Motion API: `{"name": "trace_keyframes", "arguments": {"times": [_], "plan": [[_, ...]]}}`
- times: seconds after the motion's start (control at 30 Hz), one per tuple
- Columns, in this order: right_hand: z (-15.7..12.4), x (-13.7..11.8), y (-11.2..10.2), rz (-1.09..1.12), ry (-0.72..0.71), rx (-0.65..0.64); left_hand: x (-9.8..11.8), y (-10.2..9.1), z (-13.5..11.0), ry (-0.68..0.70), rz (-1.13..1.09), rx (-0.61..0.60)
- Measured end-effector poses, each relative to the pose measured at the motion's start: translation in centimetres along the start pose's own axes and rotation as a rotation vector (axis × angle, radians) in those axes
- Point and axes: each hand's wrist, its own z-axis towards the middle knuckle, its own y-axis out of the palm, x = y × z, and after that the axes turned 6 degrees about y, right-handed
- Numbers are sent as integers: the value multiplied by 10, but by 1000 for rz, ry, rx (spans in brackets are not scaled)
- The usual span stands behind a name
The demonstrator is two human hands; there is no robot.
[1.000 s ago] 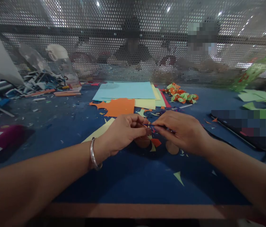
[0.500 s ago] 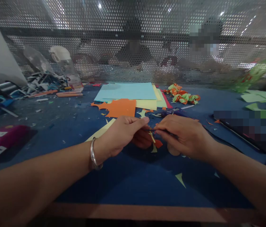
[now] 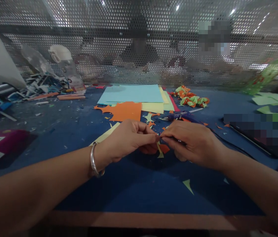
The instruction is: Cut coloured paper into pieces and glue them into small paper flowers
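Observation:
Over the middle of the blue table, my left hand and my right hand meet at the fingertips. The left thumb presses against curled fingers, and a silver bangle circles that wrist. My right hand is closed in a pinch, with a dark sliver of something thin showing at its fingers. What the two hands hold between them is mostly hidden. Just below the fingertips lie a yellow paper scrap and an orange paper scrap.
Ahead lie a cut orange sheet and stacked blue paper. Crumpled orange-green paper pieces sit behind my right hand. A purple case is at left, a clear bottle at back left. A perforated metal screen stands behind.
My left thumb has come down and right, and its fingers have curled in, against the right fingertips. The thin dark piece seen between the hands is now mostly covered.

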Motion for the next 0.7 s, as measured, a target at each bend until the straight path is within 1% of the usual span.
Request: {"name": "trace_keyframes", "arguments": {"times": [0.17, 0.27, 0.43, 0.57, 0.7], "plan": [[-1, 1, 0, 19, 14, -4, -3, -1, 0, 124, 190, -33], [0, 2, 0, 15, 35, -15, -5, -2, 1, 188, 252, -41], [0, 1, -4, -7, 90, -26, -8, -5, 3, 215, 269, -38], [-1, 1, -5, -3, 102, -24, -10, -8, 4, 210, 302, -27], [-1, 0, -4, -14, 118, -52, -11, -9, 3, 204, 285, -80]]}}
